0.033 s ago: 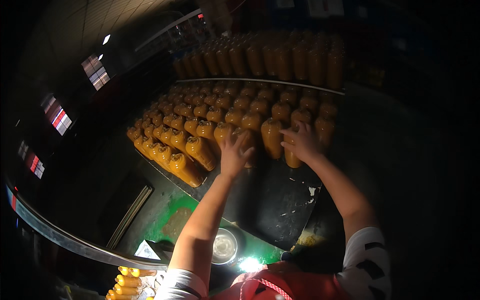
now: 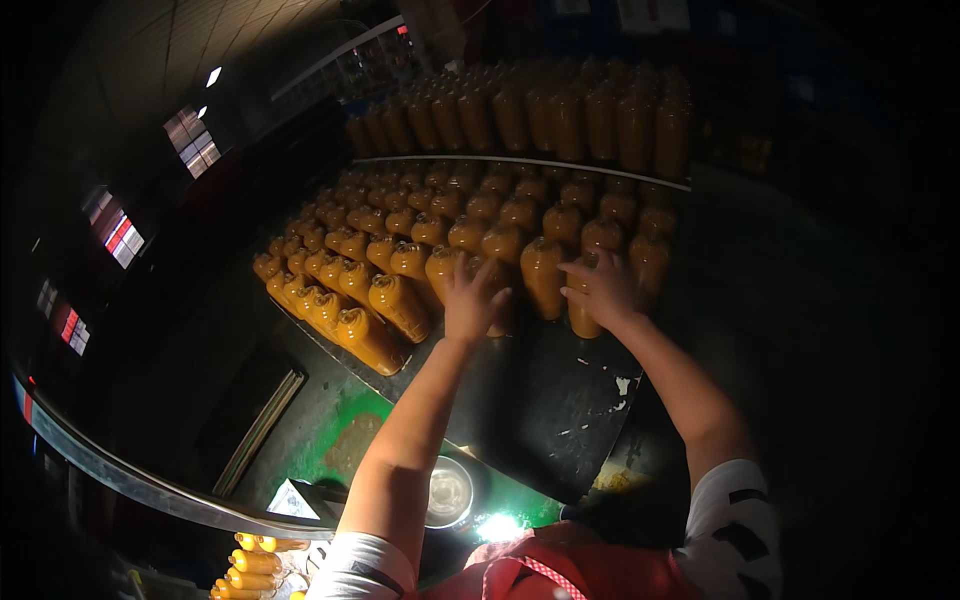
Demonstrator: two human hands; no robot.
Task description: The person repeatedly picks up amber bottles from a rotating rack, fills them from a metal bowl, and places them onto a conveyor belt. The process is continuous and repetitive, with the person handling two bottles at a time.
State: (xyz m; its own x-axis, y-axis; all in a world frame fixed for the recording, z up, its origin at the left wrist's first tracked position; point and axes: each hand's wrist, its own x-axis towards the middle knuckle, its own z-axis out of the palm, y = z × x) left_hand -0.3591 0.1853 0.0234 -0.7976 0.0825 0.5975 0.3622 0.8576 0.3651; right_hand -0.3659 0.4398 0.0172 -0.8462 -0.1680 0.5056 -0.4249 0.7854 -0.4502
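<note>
While one bottle (image 2: 543, 280) stands upright between them, left hand (image 2: 472, 305) and right hand (image 2: 608, 290) spread over flanking bottles (image 2: 581, 320), grips unclear.

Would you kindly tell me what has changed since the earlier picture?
Nothing has visibly moved, been taken hold of or let go. The left hand and right hand remain among the front orange bottles, which stand as before on the black surface.
</note>
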